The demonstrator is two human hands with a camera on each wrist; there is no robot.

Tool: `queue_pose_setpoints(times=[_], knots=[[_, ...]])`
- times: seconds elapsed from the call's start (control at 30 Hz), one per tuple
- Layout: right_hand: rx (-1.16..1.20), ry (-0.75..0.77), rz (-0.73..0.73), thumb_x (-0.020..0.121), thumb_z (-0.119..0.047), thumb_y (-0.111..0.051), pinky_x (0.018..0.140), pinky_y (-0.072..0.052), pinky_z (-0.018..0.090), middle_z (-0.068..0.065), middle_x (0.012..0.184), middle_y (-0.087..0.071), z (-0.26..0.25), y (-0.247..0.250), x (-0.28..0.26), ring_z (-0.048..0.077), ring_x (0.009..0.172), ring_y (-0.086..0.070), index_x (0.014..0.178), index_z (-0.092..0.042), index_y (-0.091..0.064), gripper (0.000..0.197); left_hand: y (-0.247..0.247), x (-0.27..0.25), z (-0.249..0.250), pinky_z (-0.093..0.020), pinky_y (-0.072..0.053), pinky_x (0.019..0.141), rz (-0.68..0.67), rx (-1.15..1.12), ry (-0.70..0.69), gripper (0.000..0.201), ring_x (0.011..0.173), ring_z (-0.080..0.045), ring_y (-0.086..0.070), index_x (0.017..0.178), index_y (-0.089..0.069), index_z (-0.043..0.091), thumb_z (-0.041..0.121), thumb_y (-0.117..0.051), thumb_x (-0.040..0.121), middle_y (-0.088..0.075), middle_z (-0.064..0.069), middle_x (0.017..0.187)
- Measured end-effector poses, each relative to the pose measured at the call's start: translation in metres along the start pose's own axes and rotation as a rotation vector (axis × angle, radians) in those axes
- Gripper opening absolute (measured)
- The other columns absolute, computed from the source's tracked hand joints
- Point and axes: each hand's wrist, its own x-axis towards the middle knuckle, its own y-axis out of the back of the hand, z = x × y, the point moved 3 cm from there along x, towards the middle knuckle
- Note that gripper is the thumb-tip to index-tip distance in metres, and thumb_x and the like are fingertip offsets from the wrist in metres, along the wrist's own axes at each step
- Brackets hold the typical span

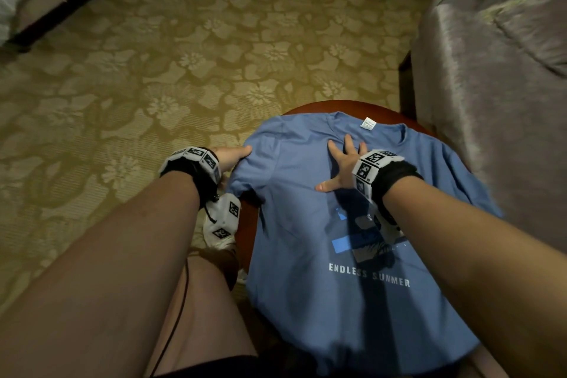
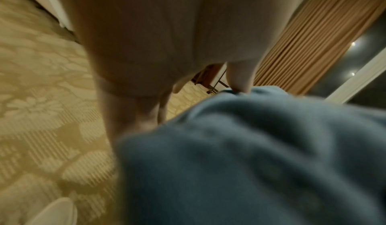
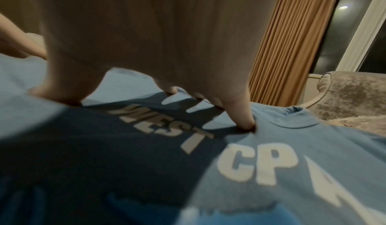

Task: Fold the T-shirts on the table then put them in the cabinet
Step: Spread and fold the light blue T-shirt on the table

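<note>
Head view: the blue T-shirt [image 1: 306, 209] lies spread face up on the round wooden table [image 1: 352, 106], collar at the far side, hem hanging over the near edge toward me. All positions below are given relative to that collar.

My right hand [image 1: 343, 167] rests flat just below the collar, fingers splayed and straight, pressing the chest panel down; it grasps nothing. The right wrist view confirms the fingertips [image 3: 246, 124] bearing on the cloth beside the neckline. My left hand [image 1: 230, 156] is at the sleeve on the collar's left, off the table's edge, thumb on top of the shoulder fabric. The left wrist view shows the thumb on the cloth with the fingers [image 2: 146, 113] running down toward its underside, so I judge it a pinch on the sleeve, though that picture is blurred.

Handling assessment: the garment looks light, limp and non-slippery; it will sag wherever unsupported and wrinkle if dragged. I would take hold at the shoulder seam and the hem corner on the same side, keeping one palm as anchor.

Containers: no cabinet appears in any view, and I cannot report on its contents. A grey upholstered chair [image 1: 491, 70] stands to the collar's right.
</note>
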Motion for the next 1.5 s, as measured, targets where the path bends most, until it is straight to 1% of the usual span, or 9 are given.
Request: queue_pose_setpoints(times=[0.13, 0.23, 0.3, 0.4, 0.57, 1.0, 1.2, 1.33, 1.5], knots=[[0.004, -0.002, -0.006, 0.064, -0.079, -0.060, 0.112, -0.008, 0.062, 0.006, 0.157, 0.024, 0.000, 0.000, 0.002, 0.041, 0.144, 0.012, 0.148, -0.034, 0.018, 0.123, 0.007, 0.007, 0.016, -0.037, -0.031, 0.106, 0.013, 0.062, -0.073, 0.069, 0.140, -0.030, -0.028, 0.151, -0.024, 0.013, 0.016, -0.060, 0.092, -0.026, -0.010, 0.155], [0.002, 0.000, -0.008, 0.064, -0.079, -0.060, 0.112, -0.008, 0.062, 0.006, 0.157, 0.024, 0.000, 0.000, 0.003, 0.041, 0.144, 0.012, 0.148, -0.035, 0.019, 0.123, 0.009, 0.007, 0.025, -0.026, -0.039, 0.087, -0.013, 0.078, -0.092, 0.060, 0.128, -0.028, -0.042, 0.146, -0.036, 0.011, 0.001, -0.055, 0.090, -0.038, -0.009, 0.148], [0.001, 0.001, -0.009, 0.064, -0.079, -0.059, 0.112, -0.008, 0.062, 0.006, 0.157, 0.025, 0.000, 0.000, 0.003, 0.041, 0.144, 0.012, 0.148, -0.035, 0.019, 0.123, 0.007, 0.010, 0.025, -0.022, -0.047, 0.067, -0.044, 0.124, -0.104, 0.047, 0.092, -0.021, -0.056, 0.134, -0.051, 0.010, 0.003, -0.059, 0.089, -0.057, -0.012, 0.125], [0.001, 0.000, -0.007, 0.064, -0.079, -0.059, 0.112, -0.008, 0.061, 0.006, 0.157, 0.025, 0.001, -0.001, 0.004, 0.041, 0.144, 0.012, 0.148, -0.035, 0.019, 0.123, 0.010, 0.024, 0.021, -0.035, -0.049, 0.078, -0.011, 0.194, -0.119, 0.019, 0.081, -0.023, -0.058, 0.087, -0.063, 0.014, 0.019, -0.075, 0.074, -0.065, -0.013, 0.098], [-0.010, -0.001, -0.007, 0.063, -0.080, -0.059, 0.112, -0.008, 0.062, 0.005, 0.157, 0.025, 0.001, -0.002, 0.008, 0.041, 0.144, 0.012, 0.148, -0.035, 0.019, 0.124, 0.014, 0.039, 0.019, -0.041, -0.052, 0.091, -0.030, 0.171, -0.122, 0.056, 0.099, -0.026, -0.063, 0.112, -0.063, 0.014, 0.022, -0.080, 0.058, -0.066, -0.009, 0.111], [-0.011, -0.005, 0.008, 0.063, -0.081, -0.058, 0.113, -0.008, 0.062, 0.006, 0.157, 0.025, 0.001, -0.003, 0.011, 0.042, 0.144, 0.011, 0.148, -0.034, 0.019, 0.123, 0.048, 0.011, 0.012, -0.034, -0.040, 0.071, 0.076, 0.085, -0.026, 0.021, 0.077, -0.026, -0.050, 0.075, -0.049, 0.009, 0.019, -0.065, 0.086, -0.053, -0.011, 0.088], [0.027, -0.001, 0.018, 0.062, -0.082, -0.058, 0.114, -0.009, 0.062, 0.006, 0.157, 0.023, 0.000, -0.003, 0.008, 0.041, 0.144, 0.010, 0.149, -0.034, 0.015, 0.124, 0.050, -0.004, 0.022, -0.042, -0.054, 0.081, 0.100, -0.173, -0.214, 0.015, 0.085, -0.027, -0.061, 0.078, -0.057, 0.019, 0.010, -0.069, 0.081, -0.061, -0.012, 0.090], [0.137, 0.023, 0.067, 0.067, -0.077, -0.060, 0.116, -0.011, 0.058, 0.006, 0.158, 0.020, 0.003, -0.007, -0.005, 0.038, 0.145, 0.011, 0.152, -0.029, 0.009, 0.120, 0.040, -0.035, 0.040, -0.030, -0.046, 0.058, 0.113, -0.124, -0.298, 0.043, 0.068, -0.025, -0.054, 0.108, -0.052, 0.029, -0.002, -0.062, 0.080, -0.056, -0.010, 0.080], [0.347, 0.016, 0.212, 0.084, -0.059, -0.058, 0.117, -0.015, 0.051, 0.007, 0.160, 0.011, 0.029, -0.019, -0.023, 0.034, 0.146, 0.005, 0.153, -0.023, -0.003, 0.096, 0.005, -0.066, 0.072, -0.024, -0.041, 0.054, 0.110, 0.004, -0.410, 0.027, 0.062, -0.020, -0.049, 0.097, -0.065, 0.017, -0.006, -0.057, 0.084, -0.054, -0.009, 0.075]])
